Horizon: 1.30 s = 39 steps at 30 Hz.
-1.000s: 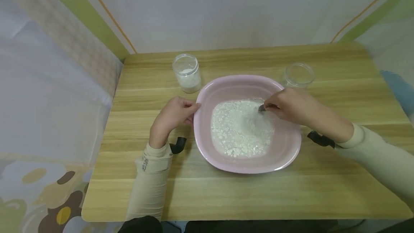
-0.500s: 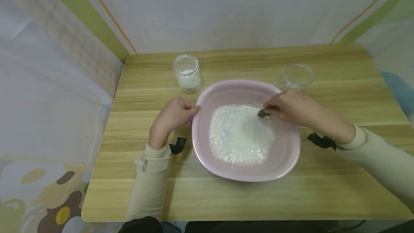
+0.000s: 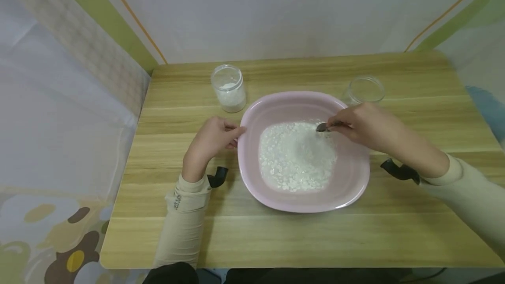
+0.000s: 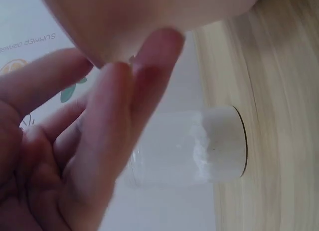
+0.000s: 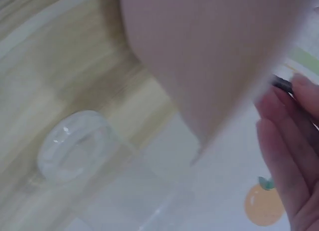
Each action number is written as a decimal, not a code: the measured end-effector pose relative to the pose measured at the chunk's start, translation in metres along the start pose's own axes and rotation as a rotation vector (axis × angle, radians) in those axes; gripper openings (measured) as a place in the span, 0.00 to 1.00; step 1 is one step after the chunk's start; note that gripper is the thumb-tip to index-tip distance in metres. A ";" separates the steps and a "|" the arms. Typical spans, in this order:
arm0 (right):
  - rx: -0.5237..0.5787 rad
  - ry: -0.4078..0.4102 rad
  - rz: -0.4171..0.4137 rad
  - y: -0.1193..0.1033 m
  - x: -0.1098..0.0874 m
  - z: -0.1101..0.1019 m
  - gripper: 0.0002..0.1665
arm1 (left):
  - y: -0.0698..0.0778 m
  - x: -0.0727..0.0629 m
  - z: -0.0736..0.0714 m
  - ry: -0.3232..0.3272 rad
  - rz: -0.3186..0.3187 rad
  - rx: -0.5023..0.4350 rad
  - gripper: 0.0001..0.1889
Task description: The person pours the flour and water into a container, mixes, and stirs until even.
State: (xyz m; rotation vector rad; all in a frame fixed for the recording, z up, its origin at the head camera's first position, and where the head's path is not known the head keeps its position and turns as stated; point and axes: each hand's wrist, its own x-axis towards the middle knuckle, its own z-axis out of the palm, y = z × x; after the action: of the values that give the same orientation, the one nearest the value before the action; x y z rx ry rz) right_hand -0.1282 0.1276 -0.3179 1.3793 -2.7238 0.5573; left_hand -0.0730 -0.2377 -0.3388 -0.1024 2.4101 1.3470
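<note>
A pink oval basin (image 3: 304, 203) stands mid-table with a lumpy, wet white mixture (image 3: 292, 161) in its bottom. On its left side my left hand (image 3: 213, 139) pinches the rim; the left wrist view shows fingers (image 4: 154, 66) lying against the basin wall. My right hand (image 3: 367, 124) reaches over the right rim and pinches a dark metal spoon (image 3: 321, 127). The spoon's tip is over the upper right of the mixture, and the rest of it is hidden by the fingers. In the right wrist view only a short dark piece of the spoon (image 5: 282, 84) shows.
A clear jar (image 3: 230, 97) part-filled with white powder stands behind the basin's left. Another clear jar (image 3: 364, 89), with nothing seen inside, stands behind its right, close to my right hand. The wooden table (image 3: 276, 242) meets a printed curtain (image 3: 236, 21) at the back.
My right hand keeps moving the spoon about in the mixture and now sits slightly farther right. The basin shifted toward me, then back again. My left hand has stayed at the rim.
</note>
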 end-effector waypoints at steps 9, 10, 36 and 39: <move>-0.004 -0.162 0.074 -0.013 -0.012 -0.002 0.07 | 0.004 0.004 0.001 0.049 -0.002 -0.082 0.16; 0.001 -0.182 0.091 -0.013 -0.012 -0.001 0.07 | 0.004 0.003 0.001 0.050 -0.005 -0.084 0.15; 0.108 -0.060 0.087 0.013 0.008 0.023 0.07 | -0.001 0.005 0.002 0.013 -0.004 -0.076 0.14; 0.124 -0.042 0.047 0.011 0.012 0.025 0.06 | 0.000 0.004 0.002 0.019 0.005 -0.079 0.14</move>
State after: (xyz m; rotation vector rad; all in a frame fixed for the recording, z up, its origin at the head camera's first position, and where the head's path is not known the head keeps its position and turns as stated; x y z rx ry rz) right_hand -0.1412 0.1155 -0.3427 1.3709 -2.8054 0.7196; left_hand -0.0764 -0.2359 -0.3414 -0.1307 2.3746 1.4499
